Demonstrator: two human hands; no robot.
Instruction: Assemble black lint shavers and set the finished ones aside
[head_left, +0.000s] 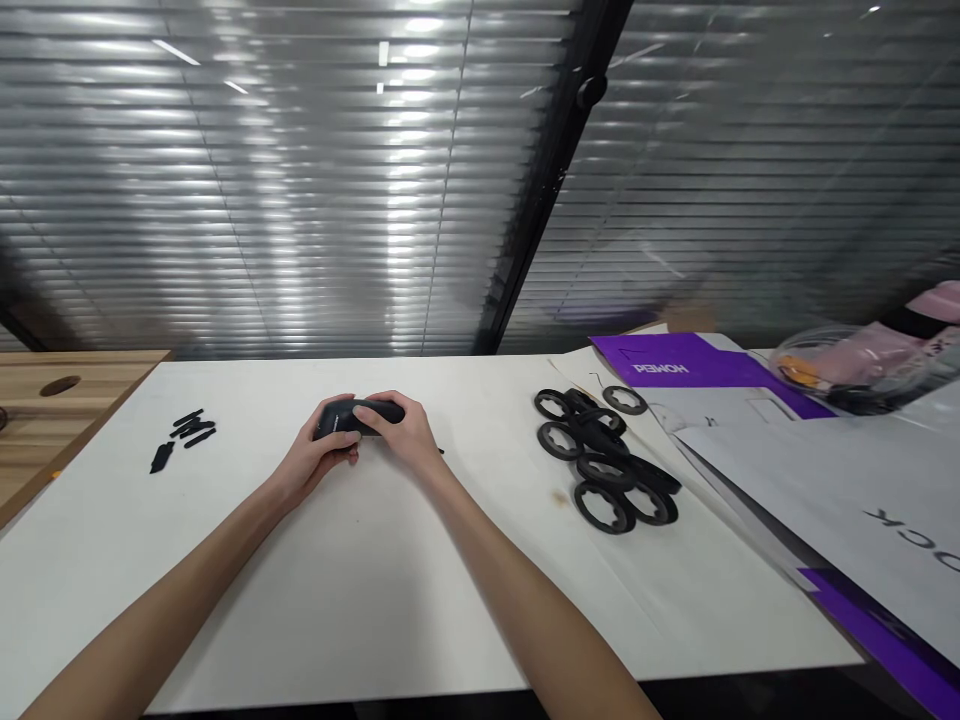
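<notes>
Left hand clamped on left end of black device, right hand on right end; neither grip nearer. Device lies between them, long axis left to right, above or on desk, cannot tell which.

My white table spreads across the lower half of the frame. On it I have small black pieces at centre-left, a heap of black ringed parts right of centre, and purple-and-white printed packaging along the right
</notes>
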